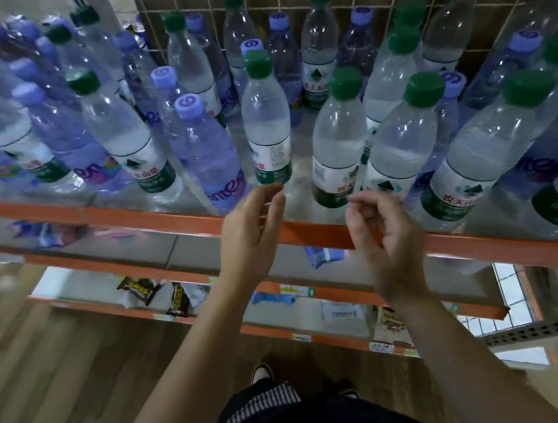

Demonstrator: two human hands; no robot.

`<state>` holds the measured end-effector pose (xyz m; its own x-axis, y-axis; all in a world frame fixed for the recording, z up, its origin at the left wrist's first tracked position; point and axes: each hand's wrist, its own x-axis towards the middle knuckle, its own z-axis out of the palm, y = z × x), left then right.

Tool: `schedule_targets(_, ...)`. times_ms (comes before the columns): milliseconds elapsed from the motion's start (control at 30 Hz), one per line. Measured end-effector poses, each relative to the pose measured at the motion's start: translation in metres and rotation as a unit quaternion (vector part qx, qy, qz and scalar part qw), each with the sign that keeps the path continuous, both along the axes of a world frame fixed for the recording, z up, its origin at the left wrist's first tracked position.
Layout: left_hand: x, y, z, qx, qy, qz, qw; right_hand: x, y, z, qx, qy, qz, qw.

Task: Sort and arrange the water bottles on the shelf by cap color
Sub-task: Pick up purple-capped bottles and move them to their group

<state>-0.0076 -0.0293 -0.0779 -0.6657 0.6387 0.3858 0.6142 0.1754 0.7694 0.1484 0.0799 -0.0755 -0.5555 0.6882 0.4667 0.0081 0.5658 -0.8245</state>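
Green-capped bottle (265, 116) stands just beyond two empty hands (252, 238) (388, 237)

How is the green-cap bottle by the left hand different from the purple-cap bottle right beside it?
The green-cap bottle has a dark green cap; the purple-cap bottle has a lilac one. The green-cap bottle is clear plastic, while the purple-cap bottle is tinted purple. The green-cap bottle wears a white and green label; the purple-cap bottle has pink letters on purple. Both are capped and stand near the front edge of the shelf.
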Motion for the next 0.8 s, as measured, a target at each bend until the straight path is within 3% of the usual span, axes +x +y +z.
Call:
schedule_targets(300, -0.066, -0.072, 0.002, 0.040, -0.018, 0.064, 0.997, -0.122, -0.051, 0.016, 0.002, -0.032, 0.095, 0.995)
schedule_targets(567, -0.128, -0.094, 0.005, 0.025, -0.025, -0.005, 0.999, -0.193, -0.079, 0.009, 0.001, -0.005, -0.067, 0.998)
schedule_targets(800, -0.143, -0.093, 0.004, 0.007, -0.004, -0.107, 0.994, -0.212, -0.080, 0.010, -0.013, -0.029, -0.123, 0.992)
